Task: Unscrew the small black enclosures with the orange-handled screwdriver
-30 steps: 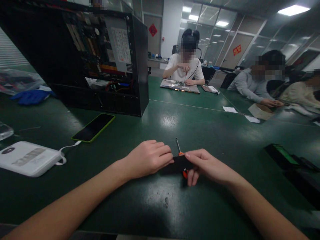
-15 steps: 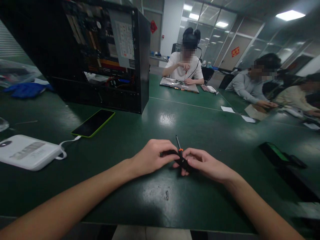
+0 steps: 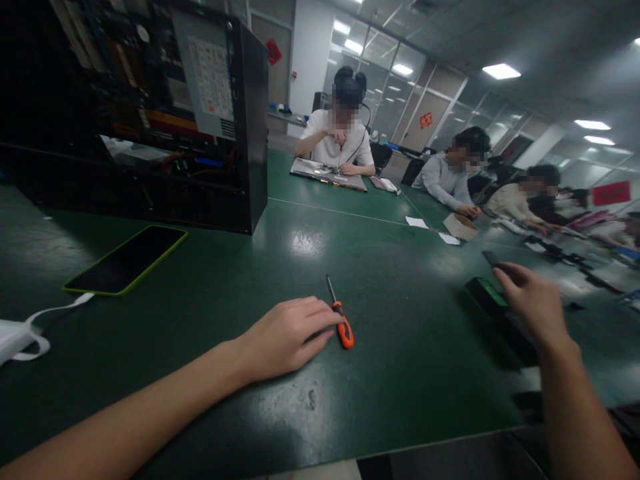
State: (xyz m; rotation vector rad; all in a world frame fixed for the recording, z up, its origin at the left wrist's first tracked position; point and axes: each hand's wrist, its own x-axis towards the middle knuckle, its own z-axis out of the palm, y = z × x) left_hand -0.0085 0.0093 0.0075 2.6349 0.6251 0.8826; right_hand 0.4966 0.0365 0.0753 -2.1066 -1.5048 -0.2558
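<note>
Since the right hand (image 3: 537, 303) had carried the dark piece (image 3: 491, 258) away from the left hand (image 3: 290, 333), the two-handed handling seemed over. The right fingers pinched the piece, thin, flat and straight-edged, its end jutting past their tips near a black-and-green object (image 3: 493, 293). The left fingers, loosely parted, reached the orange-and-black handle of a screwdriver (image 3: 346, 337), its shaft pointing away beyond them.

Ceiling lights (image 3: 501, 71) glow above apparently glazed partitions (image 3: 383, 72).
</note>
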